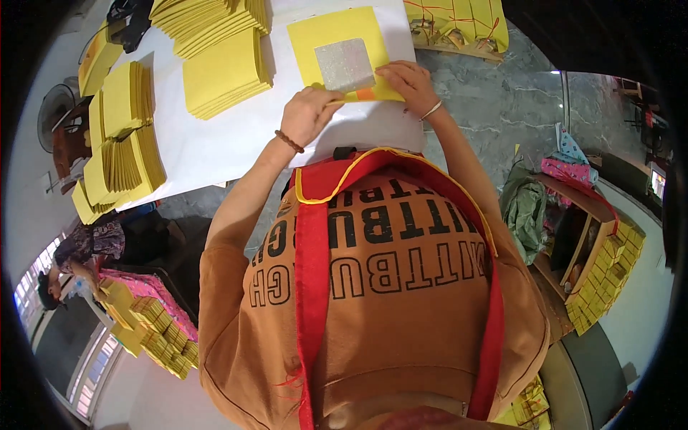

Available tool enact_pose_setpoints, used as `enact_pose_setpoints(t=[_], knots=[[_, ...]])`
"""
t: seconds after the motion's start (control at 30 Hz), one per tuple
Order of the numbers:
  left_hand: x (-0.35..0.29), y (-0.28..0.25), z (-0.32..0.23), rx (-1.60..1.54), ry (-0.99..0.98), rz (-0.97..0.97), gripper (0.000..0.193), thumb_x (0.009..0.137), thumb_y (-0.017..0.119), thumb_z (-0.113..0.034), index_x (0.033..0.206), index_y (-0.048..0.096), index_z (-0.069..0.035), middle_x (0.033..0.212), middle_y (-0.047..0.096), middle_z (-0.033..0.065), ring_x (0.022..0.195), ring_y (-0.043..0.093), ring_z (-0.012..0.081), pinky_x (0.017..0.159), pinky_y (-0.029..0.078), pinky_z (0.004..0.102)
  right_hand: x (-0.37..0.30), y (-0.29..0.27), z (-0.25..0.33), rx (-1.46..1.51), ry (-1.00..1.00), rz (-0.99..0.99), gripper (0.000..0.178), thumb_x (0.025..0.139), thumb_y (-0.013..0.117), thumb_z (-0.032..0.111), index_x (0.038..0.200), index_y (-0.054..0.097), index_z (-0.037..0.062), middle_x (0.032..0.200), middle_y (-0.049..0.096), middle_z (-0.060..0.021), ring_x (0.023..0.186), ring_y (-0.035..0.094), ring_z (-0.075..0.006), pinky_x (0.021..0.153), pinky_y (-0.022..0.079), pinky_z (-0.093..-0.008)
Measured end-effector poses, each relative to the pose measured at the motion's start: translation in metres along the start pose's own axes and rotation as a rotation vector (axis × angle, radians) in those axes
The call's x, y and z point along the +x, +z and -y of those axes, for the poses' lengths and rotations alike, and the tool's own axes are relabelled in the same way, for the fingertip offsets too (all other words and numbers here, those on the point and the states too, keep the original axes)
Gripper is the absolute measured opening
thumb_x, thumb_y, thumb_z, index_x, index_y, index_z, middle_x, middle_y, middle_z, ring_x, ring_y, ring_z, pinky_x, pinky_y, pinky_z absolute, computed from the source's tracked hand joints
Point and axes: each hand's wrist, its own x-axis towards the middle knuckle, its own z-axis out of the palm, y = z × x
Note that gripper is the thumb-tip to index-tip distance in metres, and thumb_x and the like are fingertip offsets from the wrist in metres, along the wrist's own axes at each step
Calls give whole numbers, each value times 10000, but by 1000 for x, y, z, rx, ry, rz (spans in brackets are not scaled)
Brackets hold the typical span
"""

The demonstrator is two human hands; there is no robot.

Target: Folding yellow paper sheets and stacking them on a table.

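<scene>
A yellow paper sheet (333, 29) lies on the white tabletop in front of me. A silver square (345, 64) covers its middle, and a small orange patch (366, 94) shows by its near edge. That near edge is turned up in a narrow fold. My left hand (309, 115) pinches the fold at its left end, fingers closed, with a brown beaded bracelet on the wrist. At the right end, my right hand (412, 87) grips the same edge between thumb and fingers; a pale bangle circles that wrist.
Fanned stacks of yellow paper (226, 75) stand left on the white table (208, 150), with more bundles (125, 158) at its left edge. Yellow bundles with red string (459, 25) lie beyond its right side. Another person (86, 251) works at the lower left. A wooden cabinet (573, 236) stands right.
</scene>
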Motion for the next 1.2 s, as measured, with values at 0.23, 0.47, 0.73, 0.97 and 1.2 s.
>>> enact_pose_setpoints(t=[0.23,0.47,0.73,0.97,1.2], knots=[[10,-7,3,-284,-413,62,251,871,536,-273,856,589,-28,711,578,112,669,569,235,588,440,330,0,-1,-9,269,76,-8,262,867,469,300,1031,630,174,1065,593,-16,1080,471,-194,934,242,-357],[8,-21,5,-376,-469,307,275,833,588,-291,938,583,-38,841,592,137,800,573,254,659,445,335,-11,-14,17,-149,-3,15,227,789,607,176,1005,624,107,1019,614,-46,1029,496,-221,911,353,-344],[-23,-16,17,225,127,135,418,709,533,17,1101,573,-123,1213,517,79,1129,449,256,907,366,360,-40,-28,41,-99,-141,158,197,729,647,131,924,640,161,994,627,39,1011,523,-214,909,340,-344],[-29,-17,12,76,93,74,285,741,550,-29,1013,610,-92,1053,606,75,990,527,246,855,402,341,-39,-25,52,-99,-170,226,167,771,603,201,930,647,177,948,633,6,995,537,-174,852,332,-333],[-7,-13,9,-194,-383,69,173,817,560,-170,898,604,-24,802,604,156,790,559,303,703,447,377,-25,-12,47,37,286,244,250,828,573,297,971,640,103,800,633,-111,798,605,-235,765,394,-334]])
